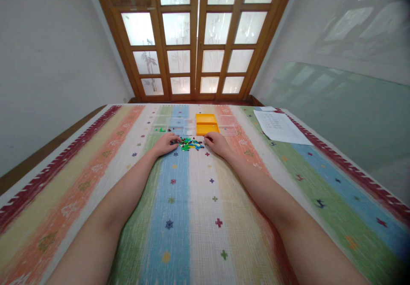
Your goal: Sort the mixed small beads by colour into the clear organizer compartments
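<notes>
**Small pieces lie between our two hands**

We have a pile of small pieces (189, 144) on the striped cloth (205, 216), mostly green with some blue, yellow and dark ones. It lies to the right of our left hand (167, 144) and to the left of our right hand (218, 143), spread a little longer from side to side than front to back. Neither hand is clearly nearer: the left fingers come right up to one edge, the right fingertips to the other. Both hands have their fingers curled inward; at this small scale we cannot tell whether either pinches a piece. Just beyond the pile, slightly towards our right hand, sits the yellow box (207, 129). Beyond our left hand is a clear tray (177, 130), with a few green bits (161, 130) at its left end.
</notes>
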A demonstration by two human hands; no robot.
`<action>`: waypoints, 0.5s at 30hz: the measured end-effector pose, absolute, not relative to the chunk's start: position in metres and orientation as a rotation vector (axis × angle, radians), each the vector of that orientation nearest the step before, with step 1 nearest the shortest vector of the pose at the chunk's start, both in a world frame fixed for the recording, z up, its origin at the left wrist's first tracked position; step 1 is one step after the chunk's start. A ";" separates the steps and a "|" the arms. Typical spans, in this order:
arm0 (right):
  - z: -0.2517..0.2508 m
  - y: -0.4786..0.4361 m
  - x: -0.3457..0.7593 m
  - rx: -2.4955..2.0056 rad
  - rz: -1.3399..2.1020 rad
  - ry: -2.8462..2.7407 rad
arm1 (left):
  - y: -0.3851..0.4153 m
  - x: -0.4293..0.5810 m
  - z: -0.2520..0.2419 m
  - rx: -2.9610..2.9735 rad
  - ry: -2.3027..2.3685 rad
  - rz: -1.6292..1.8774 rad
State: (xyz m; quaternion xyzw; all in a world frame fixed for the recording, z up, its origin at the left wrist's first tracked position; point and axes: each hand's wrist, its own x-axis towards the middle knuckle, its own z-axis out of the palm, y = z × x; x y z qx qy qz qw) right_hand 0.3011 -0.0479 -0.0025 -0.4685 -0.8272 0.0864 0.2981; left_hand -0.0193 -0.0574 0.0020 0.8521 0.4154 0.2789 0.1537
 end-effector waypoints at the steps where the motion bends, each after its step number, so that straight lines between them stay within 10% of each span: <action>1: -0.002 -0.048 0.301 -1.240 0.231 -2.199 | -0.058 -0.019 0.003 2.443 1.178 0.794; 15: -0.001 -0.049 0.301 -1.197 0.145 -2.261 | -0.058 -0.015 0.002 2.466 1.209 0.760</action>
